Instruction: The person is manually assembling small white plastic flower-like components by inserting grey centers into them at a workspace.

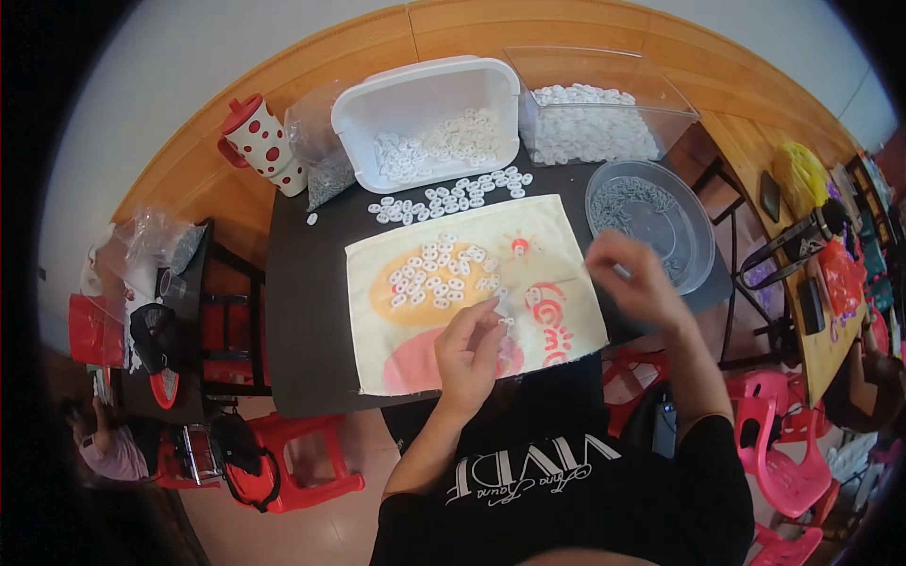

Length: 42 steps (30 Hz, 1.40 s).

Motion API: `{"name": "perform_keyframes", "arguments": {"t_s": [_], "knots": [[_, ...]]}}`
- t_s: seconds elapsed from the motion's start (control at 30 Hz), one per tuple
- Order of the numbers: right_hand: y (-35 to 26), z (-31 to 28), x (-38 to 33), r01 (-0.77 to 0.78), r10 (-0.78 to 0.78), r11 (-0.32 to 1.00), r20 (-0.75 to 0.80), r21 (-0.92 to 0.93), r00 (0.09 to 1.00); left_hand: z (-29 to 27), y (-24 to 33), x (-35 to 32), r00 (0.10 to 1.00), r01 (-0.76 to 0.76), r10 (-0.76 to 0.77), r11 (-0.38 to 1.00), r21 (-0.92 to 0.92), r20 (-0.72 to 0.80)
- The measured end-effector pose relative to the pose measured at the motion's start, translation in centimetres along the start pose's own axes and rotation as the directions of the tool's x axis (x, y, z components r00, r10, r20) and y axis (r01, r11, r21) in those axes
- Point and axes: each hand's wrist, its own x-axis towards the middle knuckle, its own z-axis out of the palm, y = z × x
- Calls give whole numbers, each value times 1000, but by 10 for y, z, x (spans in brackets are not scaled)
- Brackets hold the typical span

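My left hand point(469, 357) is over the near part of a cream printed cloth point(578, 241), its thumb and fingers pinched on a small white plastic piece point(507, 322). Loose white two-holed pieces point(436, 275) are scattered on the cloth beyond that hand. Above the cloth's right edge, close to a round clear tub point(696, 247), is my right hand point(637, 281). Its fingers are curled together; whatever they hold is too small to make out. Grey screws point(618, 200) lie in the tub.
A white bin point(351, 132) and a clear box point(590, 127) of white pieces stand at the back of the dark table point(307, 311). More pieces point(453, 196) lie before them. A bag of screws point(328, 179) and a spotted tumbler point(267, 146) are at back left.
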Motion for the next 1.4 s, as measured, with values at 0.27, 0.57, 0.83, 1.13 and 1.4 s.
{"name": "perform_keyframes", "arguments": {"t_s": [0.27,0.57,0.83,1.13,1.4], "knots": [[-17,80,11,-74,-13,929,232,363,973,0,1,0,997,-45,45,999,2,65],[-25,79,14,-162,53,911,281,380,958,-1,-1,-1,989,-143,141,988,50,46],[-27,77,15,-32,-37,966,256,257,966,-1,3,-1,988,-151,149,988,41,49],[-29,75,19,167,-185,982,248,92,951,-1,3,-3,992,-123,121,991,46,43],[-34,76,25,231,-227,973,340,28,913,1,13,-5,988,-151,150,988,32,22]]}}
